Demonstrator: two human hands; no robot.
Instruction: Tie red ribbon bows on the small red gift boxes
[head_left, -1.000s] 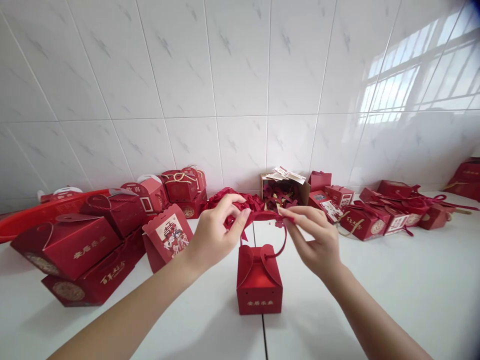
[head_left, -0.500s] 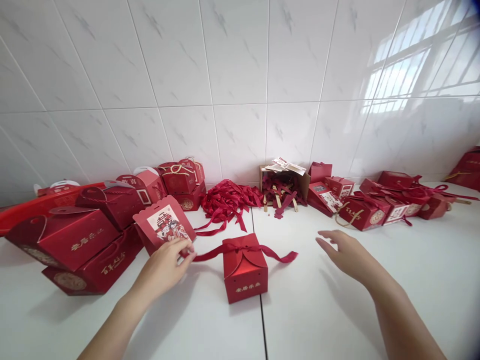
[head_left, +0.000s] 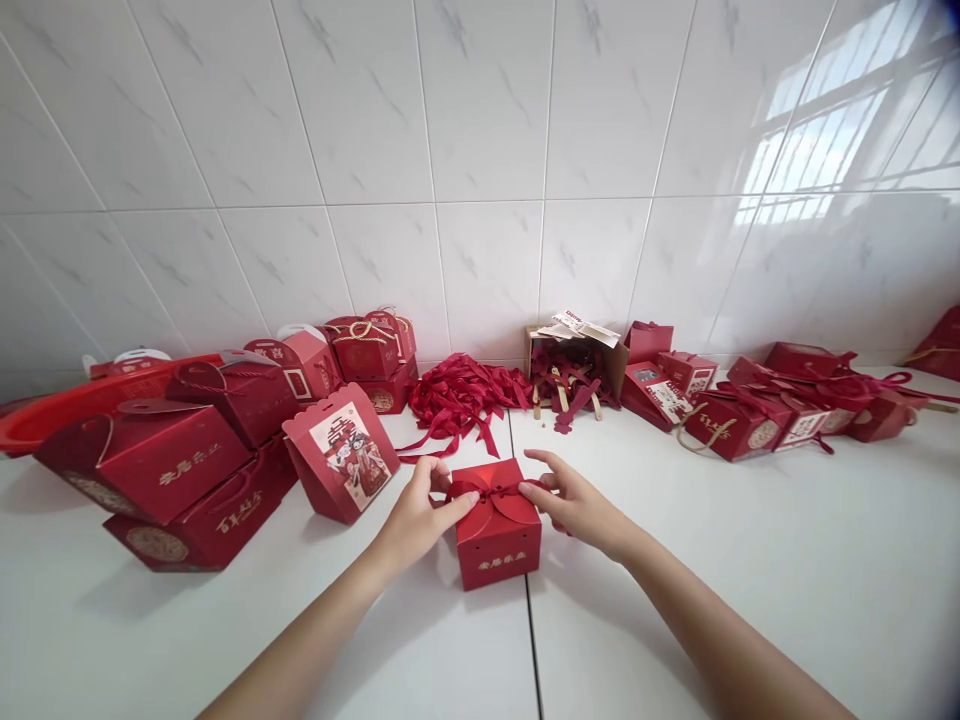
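Observation:
A small red gift box [head_left: 498, 552] with gold lettering on its front stands upright on the white table. Across its folded petal-shaped top lies a dark red ribbon [head_left: 496, 491], crossed or knotted near the middle. My left hand [head_left: 418, 515] is closed on the ribbon at the box's left top edge, thumb resting over the lid. On the other side, my right hand [head_left: 583, 510] pinches the ribbon with thumb and fingers at the right top edge. The ribbon's loose ends are mostly hidden behind my hands.
Stacked red boxes [head_left: 165, 465] and a printed red box [head_left: 349, 455] stand at left, near a red tray [head_left: 97, 400]. Along the wall lie a ribbon pile [head_left: 469, 395], an open carton [head_left: 611, 372] of dark red pieces and several ribboned boxes [head_left: 739, 425].
My right hand has moved left from the bare table and taken hold of the ribbon. My left hand has come right, in against the box. The view has shifted slightly.

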